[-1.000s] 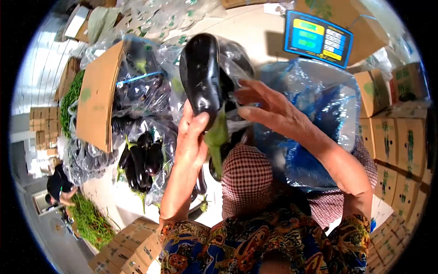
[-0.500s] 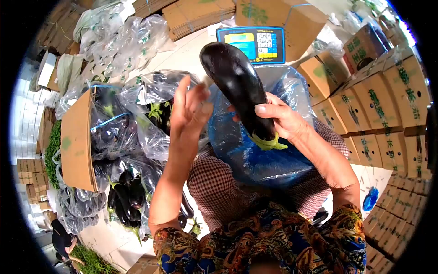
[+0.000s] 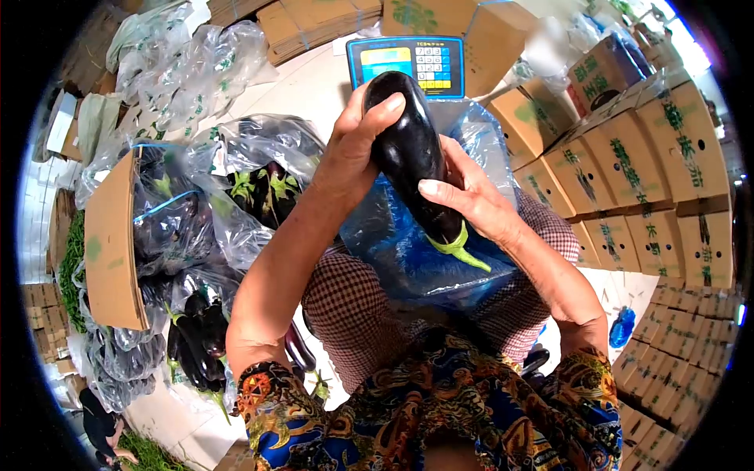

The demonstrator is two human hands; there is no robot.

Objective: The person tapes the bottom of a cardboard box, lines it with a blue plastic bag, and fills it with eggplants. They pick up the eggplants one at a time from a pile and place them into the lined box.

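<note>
A large, glossy dark eggplant (image 3: 412,145) is held up in front of me, tilted, with its green stem toward my lap. Around its upper, rounded end my left hand (image 3: 355,145) is closed, thumb across the skin. My right hand (image 3: 475,192) grips the lower half near the stem, thumb on top. Beneath the eggplant, a blue plastic bag (image 3: 400,251) lies spread over the space between my knees; what it holds is hidden. Just beyond stands a scale display (image 3: 406,67) with a keypad.
To the left are a cardboard box (image 3: 114,243) with bagged eggplants, an open bag (image 3: 267,184) of eggplants, and loose eggplants (image 3: 192,345) on plastic. Stacked cartons (image 3: 628,173) line the right side. A person (image 3: 98,424) is at the far lower left.
My left hand, free in the air before, has come right and closed on the eggplant's upper end. The eggplant is turned slightly more upright. My right hand keeps its hold.
</note>
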